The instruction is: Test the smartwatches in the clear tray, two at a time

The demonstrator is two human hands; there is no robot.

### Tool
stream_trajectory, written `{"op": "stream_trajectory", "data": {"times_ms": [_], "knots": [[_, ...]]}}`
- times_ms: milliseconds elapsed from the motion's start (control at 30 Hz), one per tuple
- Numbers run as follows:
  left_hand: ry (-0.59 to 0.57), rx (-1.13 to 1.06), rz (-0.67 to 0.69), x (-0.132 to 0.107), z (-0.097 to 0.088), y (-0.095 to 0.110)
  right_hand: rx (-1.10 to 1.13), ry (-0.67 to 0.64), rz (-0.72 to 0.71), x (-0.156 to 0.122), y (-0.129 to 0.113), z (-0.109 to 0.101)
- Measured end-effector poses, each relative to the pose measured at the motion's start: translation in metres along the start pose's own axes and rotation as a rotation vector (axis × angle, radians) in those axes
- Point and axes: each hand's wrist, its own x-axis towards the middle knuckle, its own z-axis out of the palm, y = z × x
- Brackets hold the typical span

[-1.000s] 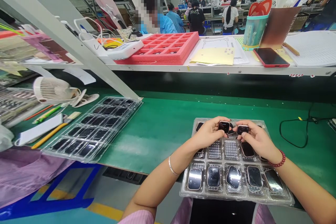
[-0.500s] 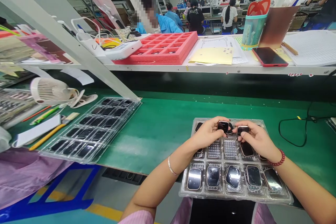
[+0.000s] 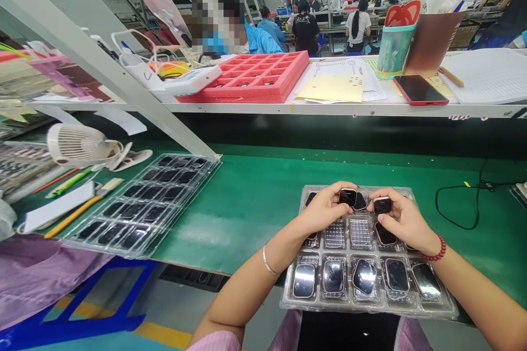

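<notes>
Green bench mat carries a clear blister tray at its near edge, front row apparently overhanging toward the lap. Left hand pinches the first watch body at the fingertips. Right hand pinches the second watch body. Both are just above the tray's far rows. Risks: a fingertip-only grip slips and the case lands on the glass faces below; wrist weight on the overhang tips the tray.

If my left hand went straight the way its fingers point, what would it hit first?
Likely the watch in the right hand: the left hand, holding its own watch, points across the tray at it, a small gap apart. Depth is unclear, so it might pass behind.
</notes>
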Motion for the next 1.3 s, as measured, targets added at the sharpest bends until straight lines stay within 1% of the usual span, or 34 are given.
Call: {"op": "stream_trajectory", "data": {"times_ms": [133, 200, 267, 333, 367, 433, 500, 533, 567, 600, 633, 700, 733, 767, 800, 833, 867, 900, 933, 967, 1000, 1033, 1067, 1167, 1233, 1300], "knots": [[-0.02, -0.11, -0.015, 0.007, -0.005, -0.004, 0.021, 0.004, 0.03, 0.001, 0.003, 0.0], [-0.051, -0.212, -0.048, 0.01, -0.008, -0.004, 0.039, 0.009, 0.046, 0.002, 0.004, 0.0], [-0.109, -0.342, -0.077, 0.006, -0.01, 0.0, 0.062, 0.019, 0.054, 0.002, 0.005, 0.0], [-0.24, -0.475, -0.076, -0.008, -0.01, 0.009, 0.088, 0.033, 0.061, 0.0, 0.005, -0.001], [-0.337, -0.528, -0.068, -0.019, -0.008, 0.015, 0.099, 0.047, 0.071, -0.001, 0.005, -0.001], [-0.572, -0.595, -0.064, -0.043, -0.001, 0.027, 0.11, 0.042, 0.097, -0.003, 0.009, -0.003], [-0.827, -0.543, -0.138, -0.062, 0.009, 0.037, 0.116, 0.039, 0.137, -0.002, 0.017, -0.006], [-0.907, -0.492, -0.154, -0.067, 0.014, 0.042, 0.131, 0.025, 0.168, -0.001, 0.021, -0.008], [-0.94, -0.451, -0.134, -0.069, 0.018, 0.046, 0.173, 0.037, 0.193, 0.001, 0.024, -0.009], [-0.966, -0.408, -0.086, -0.07, 0.022, 0.049, 0.236, 0.035, 0.215, 0.004, 0.026, -0.01], [-0.968, -0.366, -0.014, -0.071, 0.024, 0.052, 0.297, 0.033, 0.235, 0.005, 0.025, -0.011], [-0.983, -0.308, 0.134, -0.074, 0.026, 0.058, 0.394, 0.015, 0.266, 0.007, 0.014, -0.012], [-0.989, -0.291, 0.17, -0.077, 0.024, 0.061, 0.419, -0.002, 0.277, 0.006, 0.004, -0.011], [-0.989, -0.294, 0.183, -0.082, 0.021, 0.063, 0.435, -0.025, 0.285, 0.004, -0.009, -0.009], [-0.969, -0.303, 0.151, -0.086, 0.017, 0.065, 0.453, -0.061, 0.29, 0.0, -0.024, -0.006], [-0.871, -0.316, 0.091, -0.09, 0.011, 0.067, 0.479, -0.093, 0.286, -0.005, -0.04, -0.001], [-0.736, -0.36, 0.064, -0.092, 0.004, 0.067, 0.519, -0.143, 0.286, -0.011, -0.056, 0.005], [-0.591, -0.404, 0.064, -0.089, -0.004, 0.067, 0.577, -0.203, 0.286, -0.018, -0.072, 0.011], [-0.437, -0.391, 0.078, -0.084, -0.011, 0.065, 0.642, -0.248, 0.286, -0.025, -0.087, 0.019], [-0.294, -0.346, 0.109, -0.074, -0.017, 0.063, 0.702, -0.295, 0.286, -0.032, -0.1, 0.027], [-0.173, -0.289, 0.141, -0.062, -0.021, 0.059, 0.76, -0.378, 0.297, -0.038, -0.111, 0.034], [-0.096, -0.231, 0.151, -0.049, -0.023, 0.054, 0.812, -0.465, 0.327, -0.044, -0.119, 0.04], [-0.067, -0.184, 0.139, -0.035, -0.022, 0.049, 0.846, -0.5, 0.365, -0.049, -0.126, 0.045], [-0.084, -0.108, 0.054, -0.007, -0.014, 0.032, 0.888, -0.533, 0.381, -0.06, -0.138, 0.051], [-0.082, -0.072, 0.019, 0.0, -0.009, 0.023, 0.896, -0.574, 0.368, -0.064, -0.143, 0.049], [-0.054, -0.034, 0.003, 0.002, -0.005, 0.017, 0.906, -0.596, 0.385, -0.064, -0.145, 0.046]]}}
